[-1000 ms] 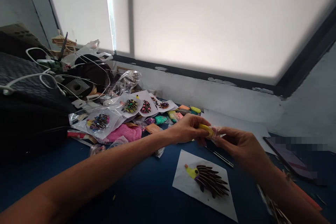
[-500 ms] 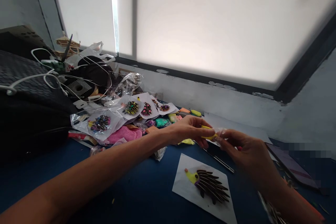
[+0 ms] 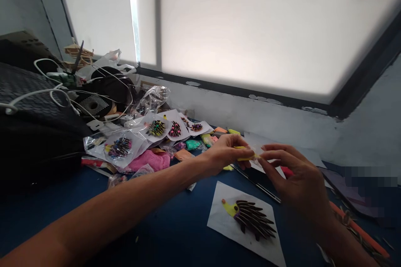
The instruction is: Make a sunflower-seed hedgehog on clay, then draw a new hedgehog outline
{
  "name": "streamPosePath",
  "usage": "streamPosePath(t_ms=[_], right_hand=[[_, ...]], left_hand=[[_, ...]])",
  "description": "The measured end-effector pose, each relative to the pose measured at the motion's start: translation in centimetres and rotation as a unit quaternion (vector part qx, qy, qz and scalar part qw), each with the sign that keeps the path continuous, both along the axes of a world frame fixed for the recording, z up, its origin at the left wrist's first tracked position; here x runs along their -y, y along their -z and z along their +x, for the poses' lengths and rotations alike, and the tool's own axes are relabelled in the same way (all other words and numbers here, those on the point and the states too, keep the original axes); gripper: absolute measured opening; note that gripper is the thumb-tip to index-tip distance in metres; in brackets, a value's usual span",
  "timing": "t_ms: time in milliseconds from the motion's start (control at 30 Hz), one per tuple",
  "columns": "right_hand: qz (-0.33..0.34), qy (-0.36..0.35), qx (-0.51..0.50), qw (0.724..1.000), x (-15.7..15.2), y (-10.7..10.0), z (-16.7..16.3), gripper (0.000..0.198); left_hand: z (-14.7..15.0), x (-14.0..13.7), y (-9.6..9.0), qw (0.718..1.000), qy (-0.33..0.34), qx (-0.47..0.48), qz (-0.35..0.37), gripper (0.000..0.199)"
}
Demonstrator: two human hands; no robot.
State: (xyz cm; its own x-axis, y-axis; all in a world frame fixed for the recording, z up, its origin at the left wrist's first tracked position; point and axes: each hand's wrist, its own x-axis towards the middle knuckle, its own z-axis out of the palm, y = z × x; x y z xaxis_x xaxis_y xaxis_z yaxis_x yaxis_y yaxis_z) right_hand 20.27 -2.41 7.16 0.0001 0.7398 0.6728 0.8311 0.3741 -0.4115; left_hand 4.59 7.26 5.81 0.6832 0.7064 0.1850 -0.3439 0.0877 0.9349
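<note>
Yellow clay-like lump (image 3: 244, 159), clamped in my left hand (image 3: 227, 150); clear wrapper (image 3: 257, 149) at its end, pinched by the fingertips of my right hand (image 3: 296, 173); both are above the blue table (image 3: 178, 217), beyond a white sheet (image 3: 216, 210) that bears a dark-spined hedgehog figure (image 3: 254, 216).

A craft corner it is, in a home or a small studio, can't tell which! Dead centre near, a brown-spined hedgehog (image 3: 255, 219) sits on white paper (image 3: 217, 212) atop a blue tabletop (image 3: 156, 225). Far left of it, more spiny figures (image 3: 156, 128) crowd in, with bagged green modelling material (image 3: 192, 145) alongside! Out left, white cables (image 3: 46, 91) tangle beside a wooden model (image 3: 78, 55). And along the far side, 2 pale blind panels (image 3: 250, 29) glow above a patchy, rough-painted wall (image 3: 216, 104)!
</note>
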Motion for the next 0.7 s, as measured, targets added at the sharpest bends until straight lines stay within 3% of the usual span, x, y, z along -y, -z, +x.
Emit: streamPosePath(t_ms=[100, 233, 367, 567, 700], right_hand=[[-0.029, -0.020, -0.116, 0.993, 0.2, -1.0, 0.0, 0.020], [-0.094, -0.006, -0.262, 0.960, 0.2, -2.3, 0.4, 0.026], [-0.126, 0.000, -0.255, 0.959, -0.3, -1.8, 1.0, 0.034], [-0.129, -0.051, -0.213, 0.967, -0.2, -1.0, 0.7, 0.033], [-0.133, -0.047, -0.191, 0.971, 0.3, -1.4, 0.0, 0.040]], left_hand=[[-0.3, -1.0, 0.2, 0.999, 0.003, -0.008, -0.035, 0.020], [-1.1, -1.7, -0.4, 0.997, 0.038, -0.007, -0.061, 0.006], [-1.5, -1.4, -0.8, 0.994, 0.094, -0.005, -0.061, 0.036], [-1.2, 0.4, -0.9, 0.984, 0.174, -0.023, -0.022, 0.028], [-1.2, 0.9, -1.2, 0.983, 0.181, -0.021, -0.001, 0.029]])
